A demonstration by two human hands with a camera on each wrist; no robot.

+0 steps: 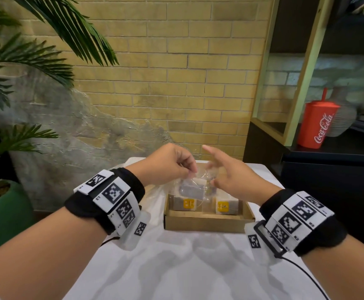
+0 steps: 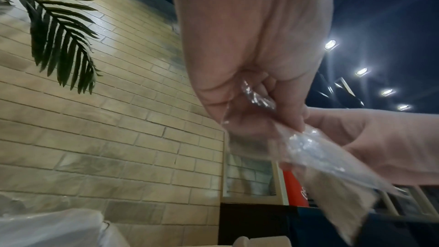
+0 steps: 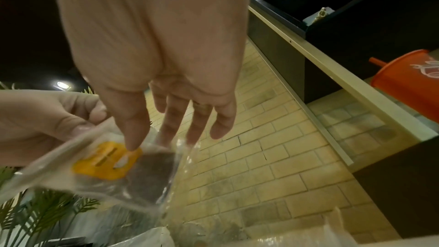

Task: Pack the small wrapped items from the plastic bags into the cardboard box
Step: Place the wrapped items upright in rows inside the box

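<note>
Above the shallow cardboard box [image 1: 204, 224], my left hand [image 1: 189, 169] pinches the top edge of a clear plastic bag [image 1: 196, 180]. Inside the bag hangs a small wrapped item [image 1: 193, 190] with a yellow label [image 3: 106, 162]. My right hand [image 1: 216, 169] is at the bag's right side with straight, spread fingers. Its thumb [image 3: 133, 129] presses on the bag over the label. The box holds two wrapped items with yellow labels, one on the left [image 1: 187, 203] and one on the right [image 1: 224, 206].
The box stands on a white-covered table [image 1: 176, 267], with crumpled clear plastic [image 1: 152, 198] just to its left. A potted palm [image 1: 5, 211] stands at the left. At the right, dark shelving carries a red cup [image 1: 316, 124]. A brick wall is close behind.
</note>
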